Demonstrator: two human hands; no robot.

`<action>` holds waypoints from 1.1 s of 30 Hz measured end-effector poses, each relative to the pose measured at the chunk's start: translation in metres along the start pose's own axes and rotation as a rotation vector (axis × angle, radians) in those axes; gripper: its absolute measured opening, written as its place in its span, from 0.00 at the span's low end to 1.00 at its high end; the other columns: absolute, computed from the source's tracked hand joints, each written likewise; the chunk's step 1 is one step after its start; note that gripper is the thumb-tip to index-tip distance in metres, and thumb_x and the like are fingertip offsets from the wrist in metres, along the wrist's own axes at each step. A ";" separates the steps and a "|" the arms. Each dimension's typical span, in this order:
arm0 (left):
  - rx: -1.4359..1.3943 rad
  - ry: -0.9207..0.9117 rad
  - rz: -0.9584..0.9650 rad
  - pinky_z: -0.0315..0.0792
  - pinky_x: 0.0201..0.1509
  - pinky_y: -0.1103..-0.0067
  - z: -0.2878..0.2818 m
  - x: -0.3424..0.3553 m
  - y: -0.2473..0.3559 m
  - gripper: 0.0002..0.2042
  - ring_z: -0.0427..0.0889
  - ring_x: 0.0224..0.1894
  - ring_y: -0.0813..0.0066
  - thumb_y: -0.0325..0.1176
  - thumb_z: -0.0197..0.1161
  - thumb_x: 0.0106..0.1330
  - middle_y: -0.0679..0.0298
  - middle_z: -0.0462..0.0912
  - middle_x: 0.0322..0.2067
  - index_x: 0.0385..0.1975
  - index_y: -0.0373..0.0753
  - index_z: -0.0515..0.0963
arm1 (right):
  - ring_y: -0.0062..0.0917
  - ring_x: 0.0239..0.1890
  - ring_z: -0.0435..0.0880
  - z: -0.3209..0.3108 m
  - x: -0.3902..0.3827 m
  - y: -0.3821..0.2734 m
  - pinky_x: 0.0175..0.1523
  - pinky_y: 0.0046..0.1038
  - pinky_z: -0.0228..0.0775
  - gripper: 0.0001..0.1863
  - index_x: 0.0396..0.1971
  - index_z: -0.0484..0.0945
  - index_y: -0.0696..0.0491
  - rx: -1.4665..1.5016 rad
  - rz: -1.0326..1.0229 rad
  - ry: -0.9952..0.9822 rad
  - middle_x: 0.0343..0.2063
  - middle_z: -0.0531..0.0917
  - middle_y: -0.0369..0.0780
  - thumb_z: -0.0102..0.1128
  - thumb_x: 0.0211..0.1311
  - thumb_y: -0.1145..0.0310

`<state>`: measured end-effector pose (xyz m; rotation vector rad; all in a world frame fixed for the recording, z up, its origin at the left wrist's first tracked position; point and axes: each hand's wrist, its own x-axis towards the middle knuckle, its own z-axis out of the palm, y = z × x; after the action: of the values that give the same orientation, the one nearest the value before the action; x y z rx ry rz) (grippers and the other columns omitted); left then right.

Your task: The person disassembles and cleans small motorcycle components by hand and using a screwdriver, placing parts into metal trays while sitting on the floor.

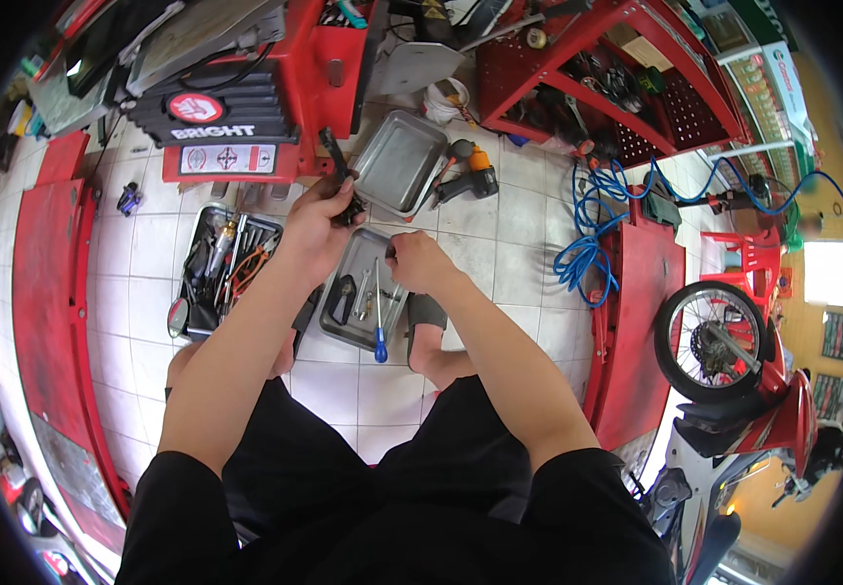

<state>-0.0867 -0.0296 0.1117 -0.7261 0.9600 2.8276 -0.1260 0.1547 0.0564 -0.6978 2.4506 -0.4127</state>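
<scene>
My left hand [316, 226] is closed around a dark, elongated metal part [332, 148], holding it up beside the far metal tray [361, 174]. I cannot make out exactly what kind of part it is. My right hand [419, 261] has its fingers curled together at the right rim of the near metal tray [339, 331]; whatever they hold, if anything, is hidden. In the near tray lie a screwdriver with a blue handle [380, 341], a silver wrench [365, 300] and a black piece [341, 300].
An orange and black power tool [478, 179] lies right of the far tray. Left stands a tool tray [187, 310] full of hand tools. A red machine [304, 107] rises ahead; a red cart [626, 127], coiled blue hose [582, 255] and a motorcycle wheel [673, 341] are to the right.
</scene>
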 end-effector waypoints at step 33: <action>0.529 -0.089 0.097 0.70 0.38 0.81 0.008 0.000 -0.001 0.15 0.78 0.35 0.79 0.26 0.68 0.62 0.62 0.84 0.37 0.47 0.28 0.81 | 0.14 0.17 0.69 -0.049 -0.001 -0.050 0.22 0.20 0.57 0.22 0.26 0.75 0.57 1.209 0.035 0.573 0.15 0.71 0.31 0.57 0.70 0.52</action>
<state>-0.0897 -0.0239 0.1166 -0.4920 1.6630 2.4633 -0.1342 0.1211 0.1177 0.0193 2.0633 -2.0310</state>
